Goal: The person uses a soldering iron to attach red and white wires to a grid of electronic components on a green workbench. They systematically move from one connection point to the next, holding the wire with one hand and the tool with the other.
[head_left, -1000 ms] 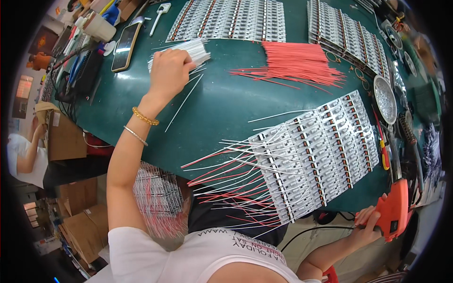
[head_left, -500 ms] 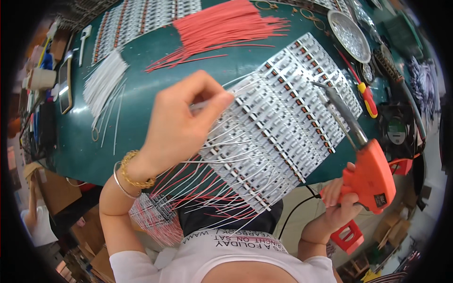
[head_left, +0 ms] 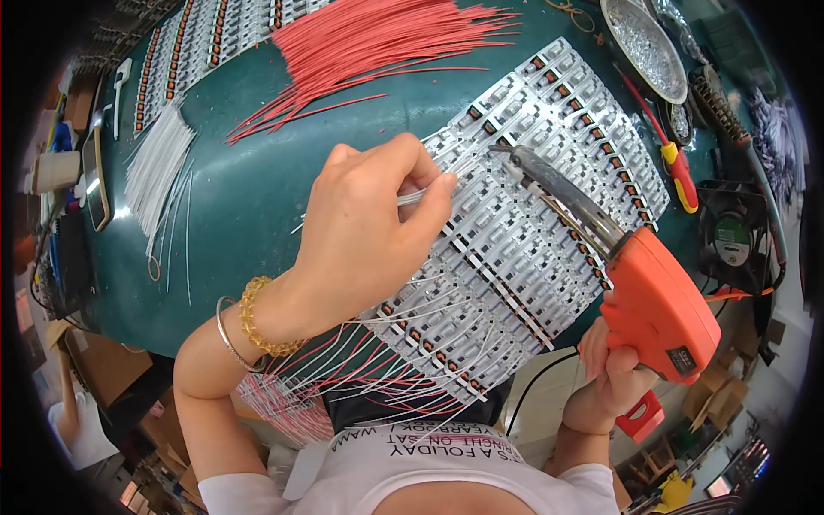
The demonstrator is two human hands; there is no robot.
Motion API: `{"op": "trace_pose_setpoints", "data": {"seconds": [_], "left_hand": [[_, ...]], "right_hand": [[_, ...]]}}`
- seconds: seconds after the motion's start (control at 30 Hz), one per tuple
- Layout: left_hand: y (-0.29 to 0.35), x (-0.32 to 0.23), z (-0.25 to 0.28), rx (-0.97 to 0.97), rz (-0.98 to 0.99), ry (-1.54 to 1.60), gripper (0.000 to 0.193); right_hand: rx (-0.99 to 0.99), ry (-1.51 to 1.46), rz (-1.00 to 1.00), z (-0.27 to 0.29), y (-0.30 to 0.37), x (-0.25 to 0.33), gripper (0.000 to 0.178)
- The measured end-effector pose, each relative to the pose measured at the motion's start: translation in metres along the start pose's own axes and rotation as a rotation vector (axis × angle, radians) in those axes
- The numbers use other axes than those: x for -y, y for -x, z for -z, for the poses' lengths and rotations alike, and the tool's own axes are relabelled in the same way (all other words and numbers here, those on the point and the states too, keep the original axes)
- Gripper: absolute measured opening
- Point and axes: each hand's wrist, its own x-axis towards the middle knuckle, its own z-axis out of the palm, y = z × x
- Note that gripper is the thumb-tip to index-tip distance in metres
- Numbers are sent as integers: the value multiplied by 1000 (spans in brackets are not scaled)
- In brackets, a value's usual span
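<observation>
My left hand (head_left: 360, 227), with bracelets at its wrist, is closed in a pinch on a few white wires (head_left: 412, 198). Their ends reach the left edge of a panel of small electronic modules (head_left: 566, 163). My right hand (head_left: 611, 378) grips the handle of an orange soldering gun (head_left: 665, 300) on the right. Its metal tip points left over the panel, a short way from my left fingertips. Many white and red wires (head_left: 378, 360) trail from the panel's lower left side toward my lap.
A pile of red wires (head_left: 369, 47) and a bundle of white wires (head_left: 160, 176) lie on the green table (head_left: 249, 193). More module panels (head_left: 215, 43) sit at the back left. On the right are a metal dish (head_left: 648, 51), a screwdriver (head_left: 678, 176) and a small fan (head_left: 734, 240).
The soldering gun has moved left, bringing its tip close to my left fingertips. My left hand has shifted slightly right with the white wires. The view has shifted a little.
</observation>
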Motion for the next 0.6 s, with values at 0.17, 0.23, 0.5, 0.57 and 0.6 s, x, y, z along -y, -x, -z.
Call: {"op": "trace_pose_setpoints", "data": {"seconds": [0.17,0.23,0.5,0.57,0.6], "left_hand": [[-1,0,-1,0,-34,-16,14],[0,1,0,-16,-47,-25,14],[1,2,-2,-22,-64,-42,13],[1,1,-1,-25,-54,-51,13],[1,1,-1,-28,-56,-54,13]], "right_hand": [[24,38,47,6,0,-8,72],[39,31,20,9,2,-8,67],[-53,-69,26,5,5,-4,73],[-52,-74,36,5,5,-4,75],[-26,-46,56,4,4,-3,75]]}}
